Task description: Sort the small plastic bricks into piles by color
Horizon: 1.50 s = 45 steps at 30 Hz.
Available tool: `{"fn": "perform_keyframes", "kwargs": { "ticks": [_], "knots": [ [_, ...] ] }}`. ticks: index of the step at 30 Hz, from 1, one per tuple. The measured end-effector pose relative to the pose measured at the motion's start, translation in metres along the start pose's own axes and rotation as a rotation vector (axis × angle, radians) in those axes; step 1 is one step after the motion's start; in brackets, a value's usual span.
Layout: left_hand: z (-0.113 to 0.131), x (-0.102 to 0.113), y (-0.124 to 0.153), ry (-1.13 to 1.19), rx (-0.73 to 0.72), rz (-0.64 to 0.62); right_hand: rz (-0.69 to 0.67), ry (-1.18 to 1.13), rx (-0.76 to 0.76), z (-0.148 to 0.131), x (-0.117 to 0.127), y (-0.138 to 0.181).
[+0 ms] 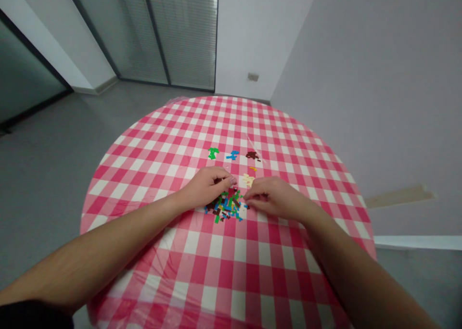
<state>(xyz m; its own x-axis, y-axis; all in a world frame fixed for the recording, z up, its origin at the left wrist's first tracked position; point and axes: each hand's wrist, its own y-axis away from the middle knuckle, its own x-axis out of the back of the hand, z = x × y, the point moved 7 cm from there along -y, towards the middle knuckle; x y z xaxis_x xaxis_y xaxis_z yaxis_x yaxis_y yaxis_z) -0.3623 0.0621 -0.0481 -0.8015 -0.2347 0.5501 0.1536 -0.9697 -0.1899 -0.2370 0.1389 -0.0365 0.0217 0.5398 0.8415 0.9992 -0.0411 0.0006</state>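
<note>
A mixed pile of small building bricks [225, 208] in green, blue, dark brown and other colours lies on the checked tablecloth. Over its upper left edge is my left hand [209, 185], thumb and fingertips pinched together; anything between them is too small to make out. My right hand [273, 197] reaches in at the pile's right edge with its fingers curled into a pinch, their contents unclear. Beyond the pile are separate groups of green bricks [213, 153], blue bricks [233, 155] and dark brown bricks [252, 155]. Cream bricks [247, 180] and a few yellow bricks [253, 169] lie nearer my right hand.
The round table wears a red-and-white checked cloth [202, 266], wrinkled at the front left under clear plastic. A glass partition with blinds [187, 35] stands behind it. A plain wall [390, 88] rises on the right, and grey floor [68, 160] shows at the left.
</note>
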Motion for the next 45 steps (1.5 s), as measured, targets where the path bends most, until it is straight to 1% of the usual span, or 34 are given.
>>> {"fn": "perform_keyframes", "kwargs": {
  "ticks": [2,5,10,14,16,18,21,24,26,29,31,33,35,40,45],
  "knots": [
    [0.000,0.000,0.000,0.022,-0.009,0.001,-0.098,0.022,0.024,-0.012,-0.010,0.001],
    [0.000,0.001,-0.001,0.027,-0.020,-0.003,-0.149,0.054,0.019,-0.017,-0.017,0.000],
    [0.000,0.002,-0.001,0.010,-0.021,0.005,-0.150,0.084,-0.004,-0.010,-0.020,-0.002],
    [0.002,0.001,-0.001,0.013,-0.033,0.000,-0.160,0.064,0.016,-0.010,-0.022,-0.002],
    [0.002,0.001,-0.001,0.020,-0.036,0.004,-0.141,0.050,0.024,-0.010,-0.022,-0.003],
    [0.002,0.001,-0.001,0.021,-0.039,0.005,-0.074,0.027,0.028,-0.010,-0.017,-0.004],
    [0.002,0.000,0.000,0.013,-0.047,-0.006,0.122,-0.016,0.014,-0.004,-0.002,-0.005],
    [0.003,-0.001,0.000,0.008,-0.051,-0.015,0.303,-0.016,-0.036,0.006,0.014,-0.003],
    [0.003,-0.001,0.001,0.003,-0.047,-0.017,0.396,-0.020,-0.090,0.015,0.023,0.000],
    [0.004,-0.001,0.001,-0.011,-0.033,-0.030,0.529,-0.148,-0.202,0.031,0.033,0.007],
    [0.004,-0.002,0.001,-0.020,-0.026,-0.038,0.567,-0.285,-0.255,0.040,0.035,0.010],
    [0.004,-0.002,0.001,-0.024,-0.020,-0.036,0.544,-0.373,-0.273,0.044,0.032,0.011],
    [0.003,-0.001,0.001,-0.024,-0.019,-0.031,0.495,-0.362,-0.287,0.047,0.030,0.010],
    [0.002,-0.002,0.001,-0.018,-0.033,-0.036,0.375,-0.117,-0.302,0.052,0.027,0.007],
    [0.003,-0.001,0.001,-0.020,-0.026,-0.032,0.270,-0.007,-0.327,0.062,0.025,0.008]
  ]
}}
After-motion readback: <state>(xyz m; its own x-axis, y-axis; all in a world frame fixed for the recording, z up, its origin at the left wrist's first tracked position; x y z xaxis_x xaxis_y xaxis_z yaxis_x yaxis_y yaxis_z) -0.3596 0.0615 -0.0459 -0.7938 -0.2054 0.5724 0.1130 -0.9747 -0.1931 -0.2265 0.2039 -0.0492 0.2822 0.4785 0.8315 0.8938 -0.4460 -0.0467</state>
